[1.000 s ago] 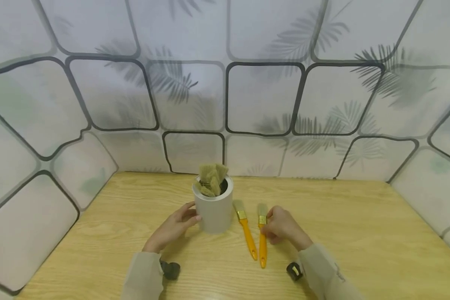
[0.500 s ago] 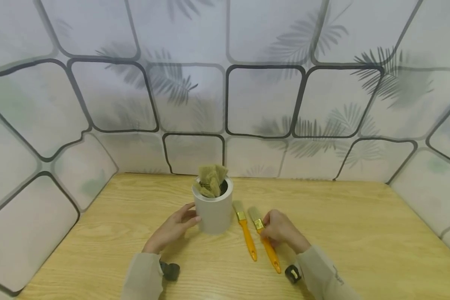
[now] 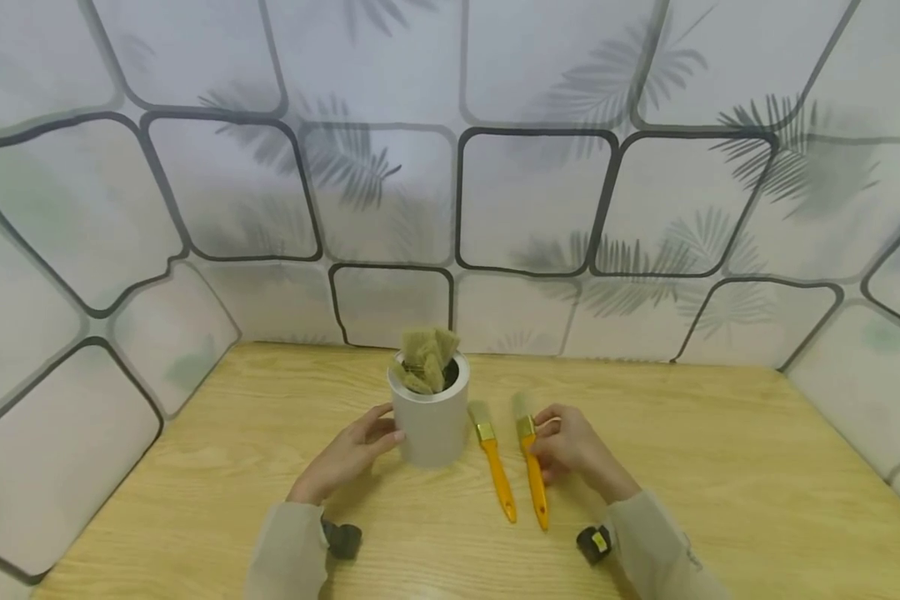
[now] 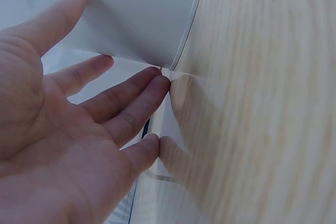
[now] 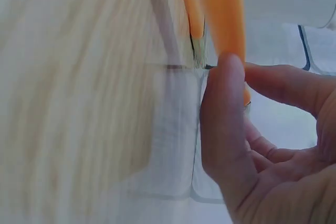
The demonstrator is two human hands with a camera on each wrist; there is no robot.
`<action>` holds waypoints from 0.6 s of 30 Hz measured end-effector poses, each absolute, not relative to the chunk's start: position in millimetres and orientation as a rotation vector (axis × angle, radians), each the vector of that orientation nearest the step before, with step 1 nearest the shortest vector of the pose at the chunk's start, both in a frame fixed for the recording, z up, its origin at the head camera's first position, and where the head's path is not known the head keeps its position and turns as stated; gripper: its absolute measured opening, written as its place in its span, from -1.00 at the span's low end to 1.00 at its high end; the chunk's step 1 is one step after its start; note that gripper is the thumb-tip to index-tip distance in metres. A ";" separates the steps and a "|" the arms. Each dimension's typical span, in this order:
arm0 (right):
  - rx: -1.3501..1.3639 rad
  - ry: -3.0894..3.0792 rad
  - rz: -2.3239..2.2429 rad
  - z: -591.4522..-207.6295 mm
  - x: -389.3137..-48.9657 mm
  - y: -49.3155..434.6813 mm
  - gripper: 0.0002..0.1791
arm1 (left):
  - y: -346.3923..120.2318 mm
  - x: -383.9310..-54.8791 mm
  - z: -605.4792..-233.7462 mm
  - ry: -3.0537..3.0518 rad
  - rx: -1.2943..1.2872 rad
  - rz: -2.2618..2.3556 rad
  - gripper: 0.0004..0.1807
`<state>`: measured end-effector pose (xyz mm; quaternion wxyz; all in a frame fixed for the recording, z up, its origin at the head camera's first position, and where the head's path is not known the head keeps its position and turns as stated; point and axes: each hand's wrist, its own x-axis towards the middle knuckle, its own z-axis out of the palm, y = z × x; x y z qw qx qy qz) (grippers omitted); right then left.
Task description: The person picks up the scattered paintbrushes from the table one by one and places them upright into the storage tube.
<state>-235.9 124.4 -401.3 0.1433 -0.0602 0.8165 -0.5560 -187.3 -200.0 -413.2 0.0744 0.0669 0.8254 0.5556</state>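
Observation:
A pale grey cylindrical pot (image 3: pixel 433 433) stands upright on the wooden table, with olive, flat, folded pieces (image 3: pixel 423 358) sticking out of its dark opening. My left hand (image 3: pixel 348 457) is at the pot's left side, its fingers fairly straight; in the left wrist view the thumb and fingertips (image 4: pixel 157 72) reach the wall near the base. With thumb and fingers my right hand (image 3: pixel 577 450) pinches the orange handle of a flat paintbrush (image 3: pixel 534 475), bristles pointing away. In the right wrist view that paintbrush's handle (image 5: pixel 226 19) sits between thumb and forefinger. A matching paintbrush (image 3: pixel 497 475) lies between it and the pot.
The light wood table (image 3: pixel 720 467) meets walls covered in white cloth with dark outlines and leaf prints (image 3: pixel 540 200) at the back and both sides. A small dark device (image 3: pixel 341 540) is at the left wrist, another device (image 3: pixel 595 543) at the right.
The held paintbrush swung its handle end right, then partly back left; its bristle end went left, then right again and slightly away. The left hand, pot and other paintbrush stay put.

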 end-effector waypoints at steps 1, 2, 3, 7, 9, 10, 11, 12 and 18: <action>-0.166 2.348 -1.618 -401.4 -236.6 125.1 -0.58 | -200.0 -187.3 -413.0 2.476 0.201 1.670 -0.26; -0.163 2.339 -1.631 -401.4 -237.2 125.7 -0.58 | -199.9 -187.2 -412.6 2.474 0.200 1.672 -0.26; -0.156 2.329 -1.644 -401.8 -237.8 126.2 -0.57 | -199.9 -187.0 -412.4 2.472 0.199 1.671 -0.26; -0.139 2.312 -1.697 -401.0 -239.0 127.6 -0.53 | -199.8 -186.6 -413.1 2.466 0.202 1.675 -0.26; -0.127 2.313 -1.732 -399.5 -239.3 127.6 -0.51 | -200.1 -186.4 -414.1 2.467 0.204 1.675 -0.26; -0.125 2.315 -1.749 -398.4 -239.6 127.5 -0.50 | -200.3 -186.5 -414.5 2.468 0.204 1.674 -0.26; -0.124 2.316 -1.772 -397.4 -240.1 127.4 -0.50 | -200.4 -186.5 -414.6 2.468 0.205 1.673 -0.26; -0.124 2.316 -1.790 -396.1 -240.4 127.2 -0.50 | -200.5 -186.6 -414.6 2.468 0.206 1.673 -0.26; -0.100 2.302 -1.909 -386.4 -240.6 126.5 -0.52 | -200.3 -186.9 -413.6 2.472 0.215 1.671 -0.26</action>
